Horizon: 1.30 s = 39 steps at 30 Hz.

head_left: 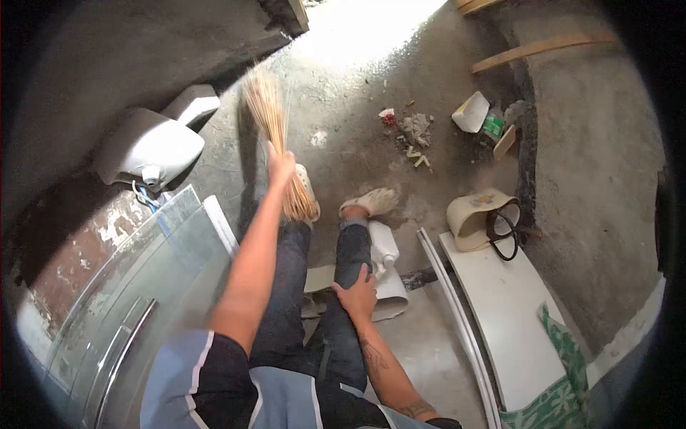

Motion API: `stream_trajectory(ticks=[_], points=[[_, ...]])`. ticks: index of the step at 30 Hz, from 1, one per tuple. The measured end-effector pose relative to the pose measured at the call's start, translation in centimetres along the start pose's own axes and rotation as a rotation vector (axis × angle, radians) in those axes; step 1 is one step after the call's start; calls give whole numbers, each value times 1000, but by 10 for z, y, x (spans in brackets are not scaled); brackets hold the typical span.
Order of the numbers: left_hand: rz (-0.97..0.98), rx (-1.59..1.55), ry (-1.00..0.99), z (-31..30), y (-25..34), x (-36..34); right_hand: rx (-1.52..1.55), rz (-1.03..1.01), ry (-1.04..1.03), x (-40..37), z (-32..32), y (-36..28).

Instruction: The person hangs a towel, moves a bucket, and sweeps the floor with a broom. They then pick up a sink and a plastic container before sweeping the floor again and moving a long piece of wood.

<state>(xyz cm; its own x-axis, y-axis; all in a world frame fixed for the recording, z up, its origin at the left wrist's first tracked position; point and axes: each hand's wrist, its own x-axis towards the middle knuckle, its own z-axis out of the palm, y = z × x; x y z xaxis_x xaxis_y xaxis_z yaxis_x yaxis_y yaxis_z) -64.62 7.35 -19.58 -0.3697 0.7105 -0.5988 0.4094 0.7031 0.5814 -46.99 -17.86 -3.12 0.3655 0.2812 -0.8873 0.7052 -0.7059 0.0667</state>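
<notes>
My left hand (281, 168) is closed round the bound middle of a stick broom (268, 107). The broom's thin bristles fan out toward the top of the view and look slightly blurred. Its butt end reaches down over my left clog (306, 187). My right hand (359, 293) rests on my right knee with its fingers apart and holds nothing. On the concrete floor, right of the broom and apart from it, lies a small heap of debris (416, 132) with pale bits and a red scrap.
Left are a white ceramic basin (157, 146) and leaning glass panels (136, 286). Right are a white open container (471, 112), a green-labelled bottle (493, 126), a cap (471, 218) on a white board (500, 307), and green patterned cloth (564, 350). A white jug (384, 247) stands by my right leg.
</notes>
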Motion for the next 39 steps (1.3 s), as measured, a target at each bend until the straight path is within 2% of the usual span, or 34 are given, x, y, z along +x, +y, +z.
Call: stream_trajectory(ticks=[1, 3, 4, 5, 6, 7, 9, 10, 12, 13, 14, 17, 19, 21, 22, 24, 26, 27, 29, 31, 32, 33, 34, 35, 36, 37, 38, 39], points=[[-246, 65, -74, -11, 50, -9, -46, 10, -1, 6, 7, 6], [-127, 286, -174, 89, -54, 51, -91, 35, -38, 23, 2, 10], [-59, 336, -260, 114, -23, 15, -123, 74, -74, 28, -2, 10], [-101, 409, -515, 137, -2, -12, -142, 34, -34, 26, -10, 14], [-131, 376, -552, 168, 9, -50, -153, 37, -50, 28, -13, 21], [-76, 407, -622, 221, -21, -68, -130, 16, -52, 33, -18, 26], [-59, 316, -611, 218, 19, -133, -123, -19, -13, 42, -18, 36], [-99, 248, -637, 199, 51, -153, -110, -38, -6, 45, -23, 39], [-80, 381, -544, 140, 106, -174, -74, -73, -2, 47, -37, 44], [15, 348, -467, 126, 104, -168, -104, 15, -147, 52, -48, 43], [108, 309, -392, 112, 99, -156, -96, 13, -138, 56, -51, 48], [93, 261, -86, 95, 94, -54, -136, -35, -28, 61, -49, 62], [-20, 347, -96, 103, 110, 0, -131, -5, -45, 63, -54, 70], [-12, 535, -256, 164, 85, 20, -134, 0, -59, 71, -55, 76], [84, 568, -316, 206, 56, 19, -118, -13, -51, 72, -57, 80], [67, 667, -593, 239, 52, -38, -91, -29, -43, 71, -60, 81], [175, 554, -600, 246, 44, -93, -111, 3, -116, 73, -68, 74], [122, 553, -660, 220, 73, -118, -103, -10, -106, 74, -70, 73], [158, 493, -594, 170, 111, -133, -81, -9, -114, 77, -67, 76], [271, 526, -334, 150, 105, -93, -68, -23, -76, 77, -64, 81], [293, 524, -208, 135, 121, -61, -67, -30, -48, 76, -60, 84], [304, 484, -103, 133, 117, -8, -65, -18, -51, 75, -60, 85], [216, 421, -46, 121, 145, 23, -54, 2, -86, 72, -62, 85], [75, 486, -187, 122, 138, 85, -43, 25, -119, 72, -60, 85], [207, 564, -148, 128, 142, 117, -41, 41, -116, 73, -54, 88], [460, 490, -287, 145, 133, 132, -66, 23, -80, 74, -47, 92], [202, 617, -311, 177, 115, 134, -91, 4, -50, 73, -43, 94], [341, 866, -374, 202, 107, 118, -92, 11, -53, 73, -47, 90]])
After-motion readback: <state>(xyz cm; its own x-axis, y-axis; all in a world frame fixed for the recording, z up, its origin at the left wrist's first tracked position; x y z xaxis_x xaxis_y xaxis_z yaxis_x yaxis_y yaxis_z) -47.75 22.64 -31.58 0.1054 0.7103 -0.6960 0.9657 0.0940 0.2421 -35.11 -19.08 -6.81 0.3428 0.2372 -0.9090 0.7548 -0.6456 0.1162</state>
